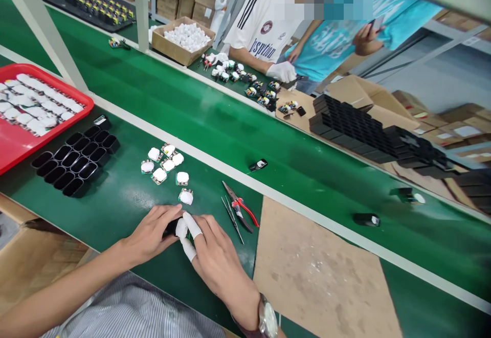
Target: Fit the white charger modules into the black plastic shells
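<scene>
Both my hands meet at the near edge of the green bench. My left hand (153, 233) is closed around a small black housing (171, 227). My right hand (215, 256), with white finger cots on two fingers, pinches a white part (181, 228) against that housing. Just beyond my fingers lie several small white-capped circuit modules (168, 166) loose on the green surface. A wristwatch (267, 317) is on my right wrist.
Red-handled cutters (241, 207) and tweezers (232, 219) lie right of my hands. A black cell tray (76, 159) and a red tray of white parts (72, 92) sit at left. Finished black pieces (366, 219) rest on the conveyor. Other people work across it, beside stacked black trays (364, 128).
</scene>
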`<state>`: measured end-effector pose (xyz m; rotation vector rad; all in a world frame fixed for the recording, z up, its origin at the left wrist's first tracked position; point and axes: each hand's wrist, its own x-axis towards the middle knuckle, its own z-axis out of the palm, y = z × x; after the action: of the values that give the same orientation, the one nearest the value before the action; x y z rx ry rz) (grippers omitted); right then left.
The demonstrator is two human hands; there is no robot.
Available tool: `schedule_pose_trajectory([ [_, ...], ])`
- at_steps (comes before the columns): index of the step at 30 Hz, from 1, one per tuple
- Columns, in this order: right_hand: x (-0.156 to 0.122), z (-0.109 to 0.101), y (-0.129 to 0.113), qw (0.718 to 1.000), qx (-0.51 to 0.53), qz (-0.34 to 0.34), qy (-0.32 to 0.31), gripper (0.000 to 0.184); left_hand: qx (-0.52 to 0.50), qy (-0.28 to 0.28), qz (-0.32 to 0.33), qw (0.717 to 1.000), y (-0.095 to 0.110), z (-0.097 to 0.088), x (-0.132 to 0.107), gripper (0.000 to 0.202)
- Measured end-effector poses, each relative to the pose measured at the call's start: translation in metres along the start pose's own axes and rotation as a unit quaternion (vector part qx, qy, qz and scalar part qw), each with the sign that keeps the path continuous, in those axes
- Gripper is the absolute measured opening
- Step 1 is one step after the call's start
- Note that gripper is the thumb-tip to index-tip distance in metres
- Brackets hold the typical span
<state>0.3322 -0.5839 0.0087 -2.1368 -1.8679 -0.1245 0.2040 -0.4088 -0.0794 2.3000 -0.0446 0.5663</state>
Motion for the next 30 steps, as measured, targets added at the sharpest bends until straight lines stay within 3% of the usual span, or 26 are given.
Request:
schedule_pose_trajectory([
  [5, 0.000, 0.003, 0.000, 1.000, 0.004, 0.005, -0.014, 0.040, 0.007, -0.003, 0.000, 1.000, -0.001, 0.001, -0.002, 0.088],
  [11, 0.000, 0.008, -0.002, 0.999, 0.001, 0.015, -0.032, 0.028, 0.002, -0.014, -0.027, 1.000, -0.002, 0.004, -0.005, 0.088],
  [16, -0.005, 0.006, 0.005, 0.999, 0.041, 0.016, 0.012, 0.020, -0.057, -0.023, -0.033, 0.998, 0.000, 0.000, -0.003, 0.089],
  [20, -0.013, 0.021, 0.011, 0.996, 0.078, 0.010, 0.039, 0.017, -0.104, -0.064, -0.061, 0.991, 0.000, -0.002, -0.005, 0.082],
  [24, -0.017, 0.041, 0.013, 0.989, 0.133, 0.016, 0.058, 0.022, -0.109, -0.039, -0.073, 0.991, -0.002, 0.000, -0.010, 0.060],
  [27, -0.018, 0.047, 0.015, 0.984, 0.163, 0.025, 0.067, 0.028, -0.075, -0.022, -0.033, 0.996, -0.001, -0.001, -0.010, 0.034],
  [30, -0.020, 0.048, 0.018, 0.986, 0.157, 0.029, 0.054, 0.033, -0.026, -0.009, 0.021, 0.999, 0.002, -0.004, -0.007, 0.022],
])
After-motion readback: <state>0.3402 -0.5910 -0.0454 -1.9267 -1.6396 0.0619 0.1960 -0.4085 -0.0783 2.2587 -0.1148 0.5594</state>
